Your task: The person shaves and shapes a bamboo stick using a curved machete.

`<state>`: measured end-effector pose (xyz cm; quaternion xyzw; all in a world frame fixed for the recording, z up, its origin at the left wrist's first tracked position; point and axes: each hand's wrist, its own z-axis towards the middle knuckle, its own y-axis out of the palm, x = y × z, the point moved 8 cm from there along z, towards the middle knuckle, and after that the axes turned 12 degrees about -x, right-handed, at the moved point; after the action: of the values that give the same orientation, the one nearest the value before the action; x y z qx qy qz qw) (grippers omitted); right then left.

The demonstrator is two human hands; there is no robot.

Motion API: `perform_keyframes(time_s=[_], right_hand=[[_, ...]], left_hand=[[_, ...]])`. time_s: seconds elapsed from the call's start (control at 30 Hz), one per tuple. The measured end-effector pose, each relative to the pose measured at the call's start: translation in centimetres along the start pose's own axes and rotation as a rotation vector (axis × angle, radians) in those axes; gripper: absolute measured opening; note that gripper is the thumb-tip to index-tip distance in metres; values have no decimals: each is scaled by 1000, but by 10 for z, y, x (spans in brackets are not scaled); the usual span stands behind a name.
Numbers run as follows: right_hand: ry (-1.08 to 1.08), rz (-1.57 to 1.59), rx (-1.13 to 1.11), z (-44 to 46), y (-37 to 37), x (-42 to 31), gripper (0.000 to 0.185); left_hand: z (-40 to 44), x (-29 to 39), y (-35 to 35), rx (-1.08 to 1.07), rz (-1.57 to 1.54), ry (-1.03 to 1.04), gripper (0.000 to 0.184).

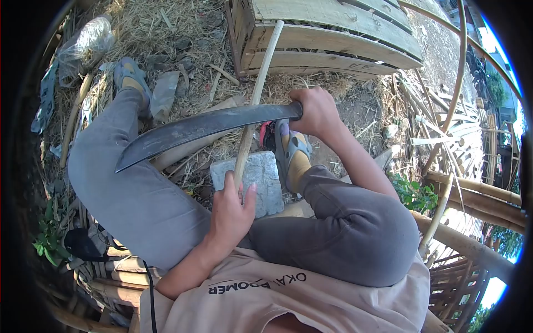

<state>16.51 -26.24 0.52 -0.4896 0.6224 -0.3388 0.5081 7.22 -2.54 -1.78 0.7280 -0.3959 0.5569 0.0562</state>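
Observation:
My right hand [315, 112] is wrapped round the handle of a machete [205, 126]. Its long, dark, curved blade points left and passes over a pale wooden stick [264, 69], tip above my left thigh. Whether the edge touches the stick I cannot tell. Closed round the stick's near end is my left hand [230, 208], thumb along its side. The stick slants up and away from me, its far end in front of the wooden crate. Below the stick lies a pale stone block [265, 183] on the ground between my legs.
A slatted wooden crate [333, 36] stands ahead. Straw [158, 28] and scraps litter the ground. At left lies a clear plastic bag [86, 44]. Bamboo poles [472, 252] and a woven basket [458, 294] are at right. My sandalled feet flank the work area.

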Motion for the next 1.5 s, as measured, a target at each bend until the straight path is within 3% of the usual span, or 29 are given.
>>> perform_keyframes(time_s=[0.07,0.17,0.2,0.3,0.43,0.6,0.7,0.9,1.1,1.4,1.5], right_hand=[[40,-34,-13,0,1,10,23],[139,10,315,-7,-19,46,24],[260,32,215,-2,-21,62,24],[238,54,265,-3,-23,61,21],[80,271,106,1,-6,36,16],[-57,24,-34,1,-3,-11,25],[-76,-33,-11,6,-9,-23,21],[124,-41,127,21,-29,19,30],[174,-92,259,30,-52,56,27],[103,-73,137,16,-44,20,32],[183,-54,-29,18,-42,3,38]], left_hand=[[0,-1,1,-1,-8,1,24],[-1,-1,1,-22,-6,-7,25],[-1,1,2,-28,-6,-7,25],[1,2,2,-36,-11,-26,27],[1,-4,6,-43,-22,-42,30],[0,1,6,-36,18,-25,31],[-2,-1,6,3,29,-7,32],[-3,-5,7,38,72,37,32],[-1,2,7,-57,70,-3,33],[-2,-3,10,-64,120,-19,35],[-3,-1,13,-78,134,-29,36]])
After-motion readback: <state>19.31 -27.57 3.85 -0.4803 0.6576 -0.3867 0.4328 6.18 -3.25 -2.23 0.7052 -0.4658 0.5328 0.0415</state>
